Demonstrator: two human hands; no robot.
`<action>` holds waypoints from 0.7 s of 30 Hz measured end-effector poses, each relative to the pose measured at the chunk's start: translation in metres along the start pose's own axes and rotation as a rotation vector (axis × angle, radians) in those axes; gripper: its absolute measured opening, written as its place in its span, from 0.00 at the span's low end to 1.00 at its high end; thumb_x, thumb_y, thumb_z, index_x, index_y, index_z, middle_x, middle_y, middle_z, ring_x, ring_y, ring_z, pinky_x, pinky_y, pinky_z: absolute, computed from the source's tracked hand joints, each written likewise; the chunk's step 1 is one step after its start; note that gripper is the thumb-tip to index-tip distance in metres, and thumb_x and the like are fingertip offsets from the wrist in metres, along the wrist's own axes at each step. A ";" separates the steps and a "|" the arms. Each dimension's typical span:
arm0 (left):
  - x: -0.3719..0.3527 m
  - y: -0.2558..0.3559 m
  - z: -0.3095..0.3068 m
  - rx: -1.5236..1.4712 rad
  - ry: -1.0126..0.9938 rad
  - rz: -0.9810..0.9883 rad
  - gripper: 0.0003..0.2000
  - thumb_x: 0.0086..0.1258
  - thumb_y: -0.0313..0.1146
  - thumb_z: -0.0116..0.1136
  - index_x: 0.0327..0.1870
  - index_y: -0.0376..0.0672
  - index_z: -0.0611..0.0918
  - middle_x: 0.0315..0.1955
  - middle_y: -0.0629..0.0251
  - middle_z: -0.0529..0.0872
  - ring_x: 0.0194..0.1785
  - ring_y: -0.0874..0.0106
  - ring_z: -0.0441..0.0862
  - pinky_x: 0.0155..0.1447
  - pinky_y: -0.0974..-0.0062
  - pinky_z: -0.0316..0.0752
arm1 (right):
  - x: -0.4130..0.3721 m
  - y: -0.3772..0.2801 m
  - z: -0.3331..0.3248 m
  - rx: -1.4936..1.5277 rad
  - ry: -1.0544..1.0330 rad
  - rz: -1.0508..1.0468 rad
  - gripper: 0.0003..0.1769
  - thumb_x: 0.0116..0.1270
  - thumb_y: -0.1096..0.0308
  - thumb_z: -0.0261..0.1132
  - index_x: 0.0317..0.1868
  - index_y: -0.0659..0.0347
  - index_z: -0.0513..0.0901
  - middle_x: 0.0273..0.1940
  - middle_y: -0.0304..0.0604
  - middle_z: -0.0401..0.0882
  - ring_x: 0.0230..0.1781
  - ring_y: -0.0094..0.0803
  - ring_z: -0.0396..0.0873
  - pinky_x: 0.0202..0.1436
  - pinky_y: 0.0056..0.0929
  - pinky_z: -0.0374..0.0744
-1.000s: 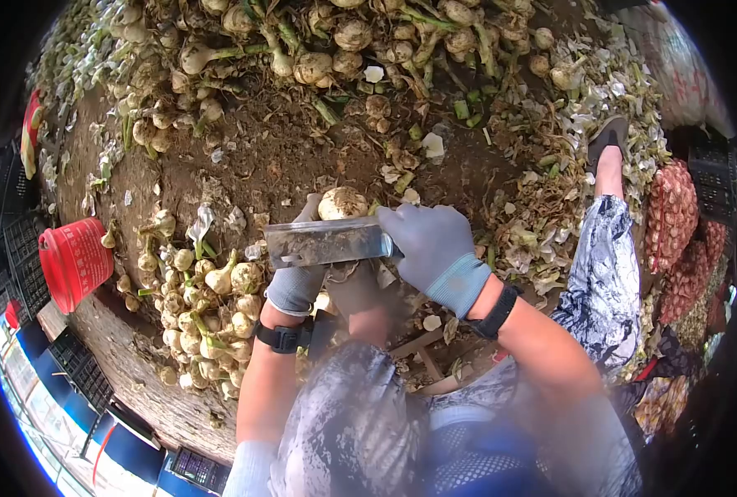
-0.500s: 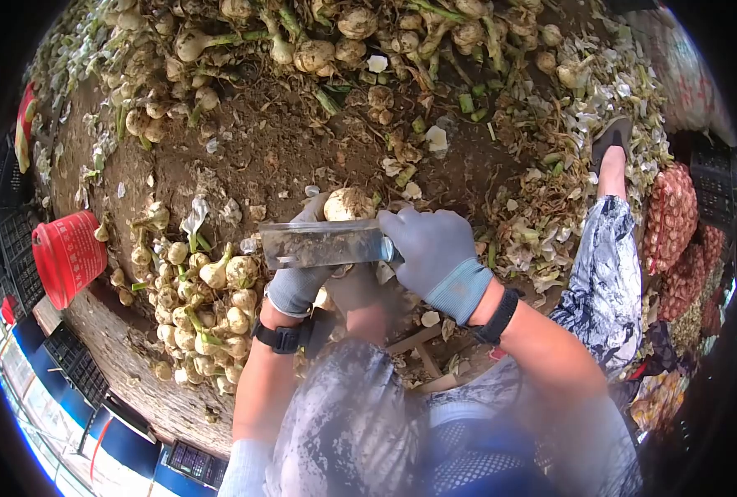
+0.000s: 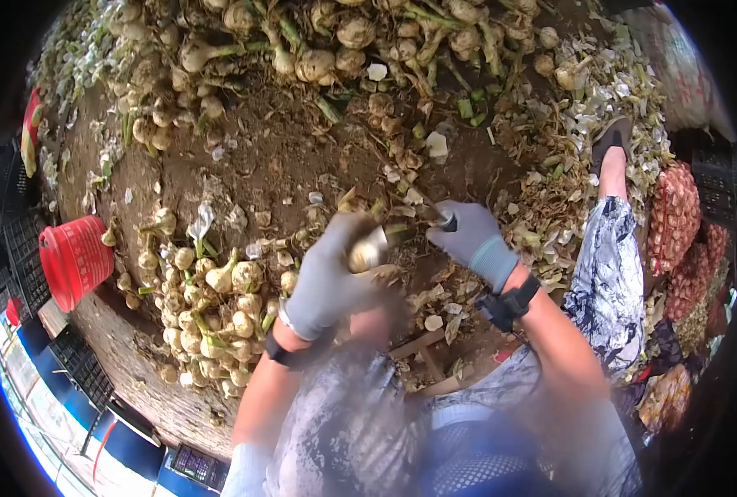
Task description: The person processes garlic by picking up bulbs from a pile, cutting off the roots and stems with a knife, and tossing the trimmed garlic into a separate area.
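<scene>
My left hand [image 3: 327, 269], in a grey glove, is closed around a garlic bulb [image 3: 368, 251] whose stem stub points right. In my right hand [image 3: 472, 238], gloved too, is a knife [image 3: 423, 204]; its blade shows nearly edge-on, dark and blurred, to the upper left of my fingers. The blade and the bulb look apart. Left of my left hand lies a pile of trimmed garlic bulbs [image 3: 211, 315] with short stems. Farther ahead is a heap of untrimmed garlic [image 3: 315, 65] with long green stalks and roots.
A red bucket [image 3: 72, 261] stands at the left beside black crates [image 3: 22, 248]. Red mesh sacks of garlic [image 3: 673, 217] are at the right. Peel scraps [image 3: 542, 195] litter the soil near my outstretched foot [image 3: 611, 137].
The knife has swung from broadside in front of the bulb to nearly edge-on, and my right hand has moved right. My left hand has turned, tilting the bulb's stem rightward.
</scene>
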State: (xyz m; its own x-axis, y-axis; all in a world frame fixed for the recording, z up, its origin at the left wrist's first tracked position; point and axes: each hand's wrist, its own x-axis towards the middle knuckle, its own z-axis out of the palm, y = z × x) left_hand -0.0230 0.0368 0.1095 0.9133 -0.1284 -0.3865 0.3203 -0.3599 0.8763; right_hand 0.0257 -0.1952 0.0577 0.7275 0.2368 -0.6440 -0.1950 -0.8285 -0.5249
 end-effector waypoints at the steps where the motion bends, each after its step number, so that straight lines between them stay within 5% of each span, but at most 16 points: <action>1: 0.000 -0.011 0.007 0.182 0.028 0.156 0.23 0.50 0.22 0.68 0.52 0.42 0.81 0.50 0.60 0.83 0.52 0.63 0.83 0.58 0.71 0.78 | -0.004 -0.009 0.004 0.029 0.054 -0.063 0.13 0.58 0.56 0.68 0.40 0.52 0.83 0.36 0.50 0.85 0.41 0.54 0.82 0.46 0.48 0.80; 2: 0.003 -0.021 0.009 0.370 0.031 0.324 0.20 0.46 0.23 0.67 0.44 0.45 0.83 0.49 0.58 0.82 0.47 0.53 0.82 0.50 0.63 0.79 | -0.006 -0.022 0.005 0.059 0.016 -0.090 0.13 0.58 0.56 0.67 0.41 0.52 0.83 0.37 0.50 0.85 0.41 0.54 0.82 0.46 0.48 0.80; 3: 0.002 -0.023 0.009 0.538 0.028 0.444 0.14 0.46 0.24 0.66 0.37 0.46 0.83 0.45 0.59 0.82 0.40 0.53 0.80 0.42 0.62 0.76 | -0.008 -0.036 0.001 0.089 -0.019 -0.120 0.12 0.59 0.57 0.66 0.41 0.52 0.84 0.37 0.50 0.85 0.42 0.54 0.82 0.46 0.48 0.80; 7: -0.030 0.000 -0.003 0.781 -0.071 0.465 0.08 0.47 0.25 0.66 0.30 0.49 0.83 0.42 0.63 0.80 0.37 0.56 0.78 0.41 0.59 0.73 | -0.016 -0.050 -0.001 -0.127 -0.131 -0.259 0.12 0.60 0.59 0.65 0.42 0.52 0.84 0.38 0.50 0.85 0.42 0.53 0.83 0.45 0.48 0.80; 10: -0.071 0.026 -0.038 0.865 -0.113 0.518 0.10 0.51 0.25 0.63 0.35 0.46 0.83 0.43 0.63 0.79 0.38 0.57 0.79 0.44 0.57 0.75 | -0.010 0.003 -0.009 -0.253 -0.102 -0.037 0.12 0.59 0.58 0.65 0.42 0.52 0.85 0.37 0.49 0.86 0.41 0.51 0.83 0.45 0.45 0.80; 12: -0.106 0.008 -0.072 0.581 -0.710 -0.020 0.11 0.55 0.25 0.63 0.41 0.44 0.82 0.43 0.57 0.80 0.38 0.57 0.82 0.44 0.61 0.79 | -0.027 0.029 -0.012 -0.193 -0.108 0.037 0.13 0.58 0.57 0.67 0.41 0.52 0.86 0.37 0.48 0.86 0.41 0.51 0.83 0.44 0.45 0.80; 13: -0.132 -0.047 -0.090 1.179 -1.020 0.615 0.12 0.61 0.29 0.64 0.47 0.44 0.82 0.41 0.57 0.83 0.40 0.59 0.86 0.44 0.67 0.82 | -0.026 0.045 -0.007 -0.090 -0.015 0.026 0.15 0.57 0.55 0.69 0.42 0.53 0.87 0.35 0.47 0.86 0.38 0.47 0.84 0.43 0.42 0.80; 15: -0.086 0.008 -0.100 0.801 -0.704 -0.404 0.16 0.67 0.34 0.64 0.54 0.41 0.82 0.43 0.58 0.86 0.43 0.62 0.86 0.46 0.68 0.82 | -0.023 0.054 -0.005 0.017 0.088 0.006 0.17 0.55 0.54 0.71 0.42 0.53 0.88 0.34 0.46 0.86 0.36 0.44 0.84 0.42 0.39 0.80; 17: -0.040 -0.058 -0.120 0.511 -0.033 0.167 0.22 0.69 0.39 0.64 0.60 0.39 0.80 0.46 0.60 0.87 0.44 0.67 0.86 0.48 0.70 0.82 | -0.021 0.055 -0.005 0.283 0.063 0.099 0.21 0.53 0.54 0.75 0.45 0.55 0.88 0.31 0.44 0.85 0.30 0.34 0.82 0.38 0.33 0.79; 18: 0.001 -0.030 -0.120 0.251 0.090 -0.112 0.21 0.72 0.40 0.62 0.61 0.38 0.79 0.47 0.62 0.87 0.48 0.70 0.84 0.53 0.71 0.80 | -0.022 0.053 -0.005 0.401 0.034 0.102 0.22 0.54 0.58 0.76 0.48 0.56 0.88 0.29 0.41 0.83 0.27 0.28 0.79 0.37 0.29 0.78; 21: 0.127 -0.024 -0.127 -0.015 0.432 0.035 0.27 0.71 0.46 0.63 0.62 0.34 0.77 0.52 0.57 0.86 0.51 0.72 0.81 0.53 0.76 0.76 | -0.026 0.061 -0.005 0.403 0.078 0.077 0.20 0.55 0.60 0.75 0.48 0.57 0.88 0.28 0.40 0.83 0.28 0.27 0.79 0.36 0.29 0.77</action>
State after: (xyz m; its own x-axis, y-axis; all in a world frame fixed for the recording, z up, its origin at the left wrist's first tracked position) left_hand 0.1175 0.1470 0.0756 0.9442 0.2591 -0.2033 0.2877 -0.3481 0.8922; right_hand -0.0018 -0.2544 0.0448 0.7455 0.1299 -0.6538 -0.4812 -0.5738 -0.6627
